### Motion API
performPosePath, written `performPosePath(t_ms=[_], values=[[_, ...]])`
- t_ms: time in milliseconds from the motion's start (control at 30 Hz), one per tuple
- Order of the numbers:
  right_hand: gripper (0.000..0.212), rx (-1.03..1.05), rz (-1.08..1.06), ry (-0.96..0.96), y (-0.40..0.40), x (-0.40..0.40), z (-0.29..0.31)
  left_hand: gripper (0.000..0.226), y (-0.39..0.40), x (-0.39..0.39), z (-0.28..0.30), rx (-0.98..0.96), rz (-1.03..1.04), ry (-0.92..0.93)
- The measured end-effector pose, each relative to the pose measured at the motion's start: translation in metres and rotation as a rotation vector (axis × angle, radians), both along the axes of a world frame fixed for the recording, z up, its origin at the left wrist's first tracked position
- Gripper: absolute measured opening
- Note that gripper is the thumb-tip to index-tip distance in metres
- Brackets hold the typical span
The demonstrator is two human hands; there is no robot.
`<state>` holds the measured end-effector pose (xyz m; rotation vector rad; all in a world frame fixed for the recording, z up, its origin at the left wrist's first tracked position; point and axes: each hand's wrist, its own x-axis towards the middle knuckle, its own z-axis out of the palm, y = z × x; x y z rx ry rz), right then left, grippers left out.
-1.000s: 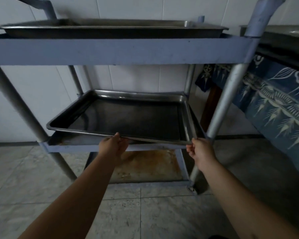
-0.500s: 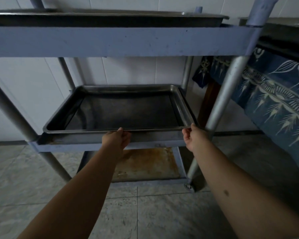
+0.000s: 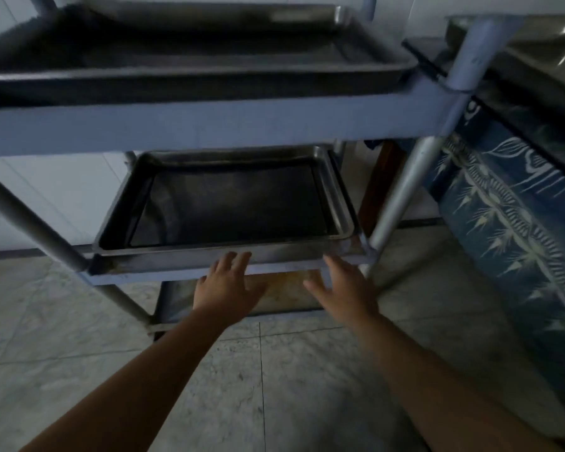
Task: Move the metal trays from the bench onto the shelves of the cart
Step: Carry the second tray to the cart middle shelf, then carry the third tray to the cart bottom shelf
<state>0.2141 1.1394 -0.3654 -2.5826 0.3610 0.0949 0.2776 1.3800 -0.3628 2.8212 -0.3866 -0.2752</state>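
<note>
Two trays are on the cart (image 3: 209, 128): one on the top shelf (image 3: 190, 65) at twelve o'clock and one on the middle shelf (image 3: 229, 203) below it. Both your hands are released, fingers spread, holding nothing: your left hand (image 3: 225, 285) and right hand (image 3: 343, 285) sit just short of the middle tray's near rim. That tray looks seated, yet its near edge lies close to the shelf lip, so a careless nudge could tip it. At two o'clock another tray (image 3: 542, 44) waits on the bench, partly out of view; I cannot tell whether more remain there.
</note>
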Motion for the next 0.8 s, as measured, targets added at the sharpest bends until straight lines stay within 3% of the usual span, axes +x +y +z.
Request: performPosePath(t_ms=[100,300,567,800], values=[[0.108,-0.309,0.177,0.14,0.012,-0.03,0.049,0.104,0.012,-0.033,0.054,0.206,-0.065,0.036],[0.112,-0.364,0.232,0.241,0.022,-0.085,0.175,0.1,0.033,-0.089,0.191,0.323,-0.074,0.021],[0.116,-0.334,0.207,0.271,-0.002,-0.172,0.331,0.1,0.02,-0.175,0.362,0.264,-0.065,-0.072],[0.113,-0.383,0.06,0.128,-0.034,-0.222,0.401,0.098,-0.045,-0.212,0.423,0.144,-0.211,-0.13]])
